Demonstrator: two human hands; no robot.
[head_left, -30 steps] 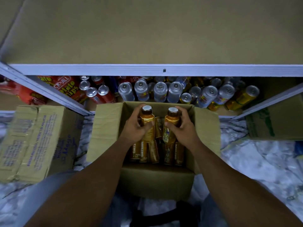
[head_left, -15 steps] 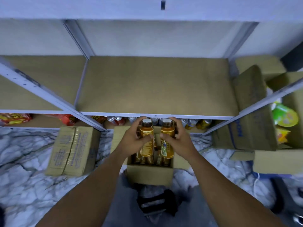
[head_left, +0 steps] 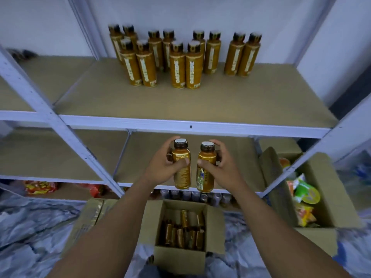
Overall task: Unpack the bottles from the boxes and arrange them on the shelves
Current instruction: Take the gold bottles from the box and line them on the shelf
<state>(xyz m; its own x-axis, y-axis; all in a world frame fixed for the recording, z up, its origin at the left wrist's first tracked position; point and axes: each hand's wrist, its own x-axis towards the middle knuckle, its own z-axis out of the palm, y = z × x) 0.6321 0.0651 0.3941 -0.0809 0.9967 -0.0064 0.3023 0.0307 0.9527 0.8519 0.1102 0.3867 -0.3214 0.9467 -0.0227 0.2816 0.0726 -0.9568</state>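
Bottles (head_left: 182, 169) now higher — box (head_left: 180, 257) part-full

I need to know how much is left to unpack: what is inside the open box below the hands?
The open cardboard box holds more amber bottles, standing upright and packed together. The count is unclear; the box walls hide the bottom.

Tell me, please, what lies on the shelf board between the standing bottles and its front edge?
Nothing: in the head view the shelf board is bare from the standing bottles to the front edge.
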